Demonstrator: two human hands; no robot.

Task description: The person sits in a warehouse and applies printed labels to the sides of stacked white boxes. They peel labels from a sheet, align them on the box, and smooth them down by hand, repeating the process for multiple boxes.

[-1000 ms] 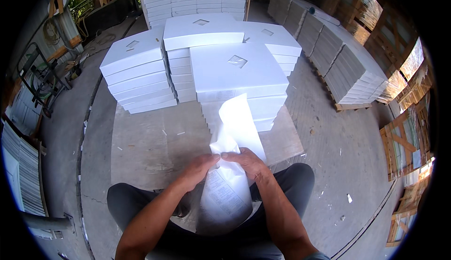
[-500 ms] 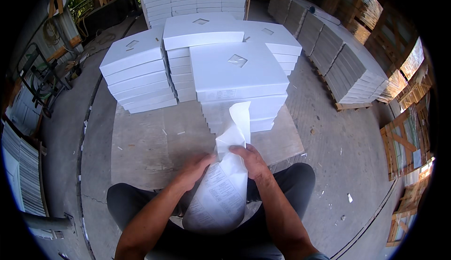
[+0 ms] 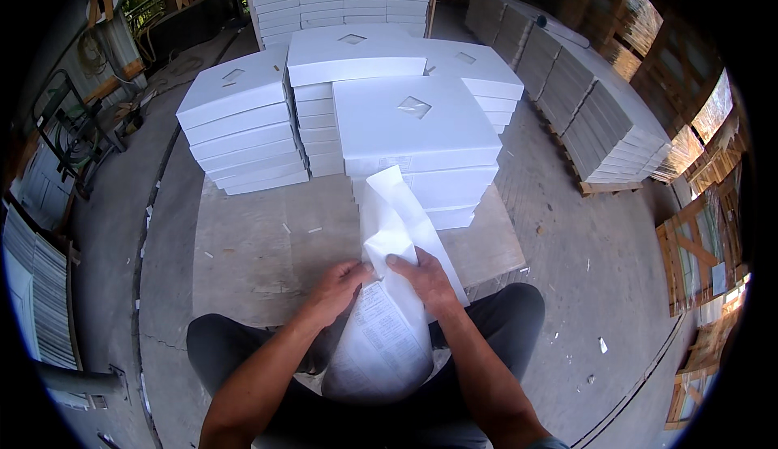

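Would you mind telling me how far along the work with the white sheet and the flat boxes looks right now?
Done: several stacks of flat white boxes stand closed on the wooden platform. In hand: a folded white printed sheet is gripped at its middle by both the left hand and the right hand, upper flap standing up. Left: the sheet rests over the lap, not yet with any box.

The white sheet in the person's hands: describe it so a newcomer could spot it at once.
Start at the stacks of flat white boxes on the wooden platform. Just in front of them, over the person's lap, the left hand and right hand pinch a white sheet. Unlike the rigid boxes, it is thin, curled and printed on its lower part.
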